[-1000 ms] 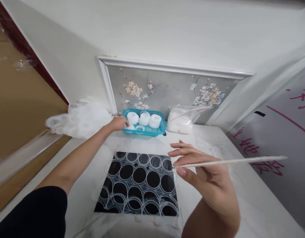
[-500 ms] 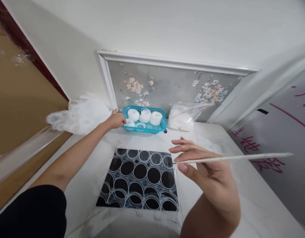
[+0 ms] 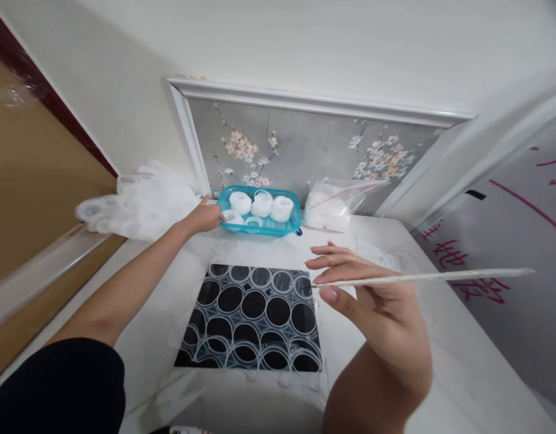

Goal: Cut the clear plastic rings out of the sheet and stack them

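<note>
My left hand (image 3: 206,217) reaches to the left end of a turquoise plastic basket (image 3: 278,231). Its fingertips are curled at the rim, beside a white ring bundle (image 3: 233,217) inside; whatever they pinch is too small to make out. Three taller stacks of white rings (image 3: 262,204) and a flat white ring (image 3: 254,222) also lie in the basket. Between thumb and fingers, my right hand (image 3: 372,295) holds a thin white stick-like tool (image 3: 463,275) with a fine dark tip. That tip is over the right edge of a black sheet (image 3: 253,304) bearing rows of translucent rings.
A heap of translucent white rings (image 3: 142,202) lies left of the basket. To its right stands a clear zip bag (image 3: 327,208) with white contents. Behind are a framed floral panel (image 3: 305,138) and, at right, a whiteboard (image 3: 522,241) with red writing. The marble-patterned table (image 3: 459,343) carries everything.
The view has shifted slightly, so the scene sits higher in the picture. Both hands keep nearly the same places relative to the basket and the black sheet.
</note>
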`<state>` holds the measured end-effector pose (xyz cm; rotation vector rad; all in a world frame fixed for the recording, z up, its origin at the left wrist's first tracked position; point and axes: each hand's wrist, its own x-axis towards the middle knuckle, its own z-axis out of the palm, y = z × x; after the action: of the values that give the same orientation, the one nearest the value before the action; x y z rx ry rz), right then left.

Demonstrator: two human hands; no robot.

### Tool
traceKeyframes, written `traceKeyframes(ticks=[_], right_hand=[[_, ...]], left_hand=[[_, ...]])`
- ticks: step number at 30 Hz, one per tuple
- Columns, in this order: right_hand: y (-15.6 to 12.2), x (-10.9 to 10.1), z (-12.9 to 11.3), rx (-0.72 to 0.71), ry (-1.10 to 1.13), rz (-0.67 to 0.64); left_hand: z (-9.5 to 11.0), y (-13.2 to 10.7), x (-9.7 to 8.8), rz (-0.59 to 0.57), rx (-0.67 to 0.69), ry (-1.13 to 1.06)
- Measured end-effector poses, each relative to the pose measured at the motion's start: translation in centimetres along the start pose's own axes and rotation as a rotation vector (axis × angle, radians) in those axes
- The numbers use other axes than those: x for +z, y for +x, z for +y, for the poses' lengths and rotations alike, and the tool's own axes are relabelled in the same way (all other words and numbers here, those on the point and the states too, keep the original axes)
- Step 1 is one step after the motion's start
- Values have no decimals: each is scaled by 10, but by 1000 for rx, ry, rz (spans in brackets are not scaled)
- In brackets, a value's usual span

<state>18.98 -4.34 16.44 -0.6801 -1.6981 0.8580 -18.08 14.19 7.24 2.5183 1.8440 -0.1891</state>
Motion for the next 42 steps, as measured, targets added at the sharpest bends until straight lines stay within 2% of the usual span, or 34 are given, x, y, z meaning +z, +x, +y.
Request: traceKeyframes(ticks=[2, 3, 7, 9, 11, 14, 17, 20, 22, 24, 26, 28, 30, 31, 33, 35, 36, 39, 42], right_hand=[[-1, 1, -1, 9, -11, 2], [-1, 1, -2, 13, -19, 7], [-4, 2, -6, 28, -79, 55], [-4, 2, -6, 47, -119, 100], [-3, 4, -1, 85, -155, 136], [-9, 9, 19, 226, -238, 102], [-34, 12, 50, 452, -358, -29], [-80, 8, 73, 702, -356, -83], [-113, 4, 77, 852, -283, 23], [-141, 2, 73, 927, -193, 205], [-164, 5, 65, 926, -124, 396], [-181, 12, 59, 881, -92, 591], [-196, 21, 57, 816, -71, 785], [-202, 25, 57, 786, -62, 868], [-212, 32, 56, 761, -48, 973], [-218, 37, 54, 786, -22, 970], [-218, 39, 53, 807, 2, 920], [-208, 53, 50, 844, 64, 639], [-179, 81, 50, 767, 108, 301]], left_hand=[[1, -3, 0, 19, -7, -18], [4, -7, 2, 72, -21, -42], [27, -40, 21, 430, -101, -264], [43, -68, 37, 419, -64, -311], [58, -101, 53, 354, 50, -365], [70, -151, 71, 279, 196, -468], [71, -191, 77, 259, 225, -543], [79, -209, 75, 226, 265, -607], [99, -205, 71, 179, 368, -631], [133, -190, 66, 114, 546, -624], [177, -169, 64, 59, 790, -552], [222, -145, 63, 18, 941, -474], [260, -124, 63, -88, 963, -454], [274, -115, 63, -184, 941, -514], [289, -100, 58, -328, 896, -630], [290, -85, 46, -389, 874, -736], [286, -78, 37, -394, 864, -792], [267, -56, 0, -366, 764, -1043], [248, -40, -47, -195, 613, -1321]])
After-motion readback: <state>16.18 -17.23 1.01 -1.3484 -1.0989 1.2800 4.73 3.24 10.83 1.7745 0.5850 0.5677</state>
